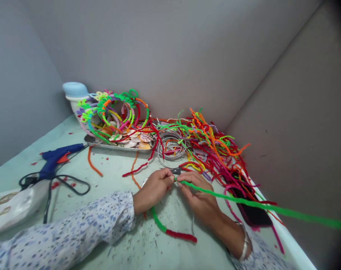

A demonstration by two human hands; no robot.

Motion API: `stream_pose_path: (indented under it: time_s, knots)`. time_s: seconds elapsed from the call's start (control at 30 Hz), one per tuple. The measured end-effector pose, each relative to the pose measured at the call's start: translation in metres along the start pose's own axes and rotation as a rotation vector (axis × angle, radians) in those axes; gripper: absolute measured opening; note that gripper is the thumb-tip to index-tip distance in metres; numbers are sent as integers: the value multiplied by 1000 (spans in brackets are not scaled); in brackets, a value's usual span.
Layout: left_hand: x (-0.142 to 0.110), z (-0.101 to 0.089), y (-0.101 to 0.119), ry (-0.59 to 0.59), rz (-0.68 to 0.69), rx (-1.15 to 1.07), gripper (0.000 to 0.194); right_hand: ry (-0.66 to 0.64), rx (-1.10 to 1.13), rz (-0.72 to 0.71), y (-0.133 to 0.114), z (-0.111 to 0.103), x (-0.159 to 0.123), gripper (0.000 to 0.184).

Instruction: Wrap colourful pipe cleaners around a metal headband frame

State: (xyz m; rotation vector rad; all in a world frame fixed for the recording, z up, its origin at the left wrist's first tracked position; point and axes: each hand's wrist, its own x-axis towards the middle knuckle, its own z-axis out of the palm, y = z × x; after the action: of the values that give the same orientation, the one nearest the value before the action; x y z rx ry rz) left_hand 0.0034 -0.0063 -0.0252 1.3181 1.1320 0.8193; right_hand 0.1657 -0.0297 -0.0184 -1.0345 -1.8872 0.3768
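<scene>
My left hand is closed in a pinch near the middle of the table. Below it hangs a curved wire wrapped in green, with a red wrapped end; the gripped part is hidden behind my fingers. Right beside it, my right hand pinches a long green pipe cleaner, whose free length stretches out past the right edge of the view. The fingertips of both hands nearly meet. Just beyond them lie scissors with orange-red handles.
A metal tray holds shells and wrapped hoops. Coiled wire and a heap of coloured pipe cleaners lie to its right, near a phone. At left are a blue glue gun, its cord, a plastic bag and a blue-capped white container.
</scene>
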Motion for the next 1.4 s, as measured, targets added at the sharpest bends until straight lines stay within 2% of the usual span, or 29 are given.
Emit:
stream_pose_path:
  time_s: [0.2,0.73,0.97,1.17,1.4]
  knots:
    - [2,0,-1,-7,-13,-13,20,-45,61,-132,5,-2,1,18]
    - [7,-1,-9,-10,-17,-115,14,-159,-144,-386,1,-4,1,26]
    - [6,0,-11,14,-14,-143,11,-262,-303,-452,-3,-5,-1,22]
    - [6,1,-9,16,-14,-152,11,-264,-384,-481,-7,-3,-2,22]
    - [8,1,-12,5,-29,-171,9,-305,-413,-451,-9,-1,-5,23]
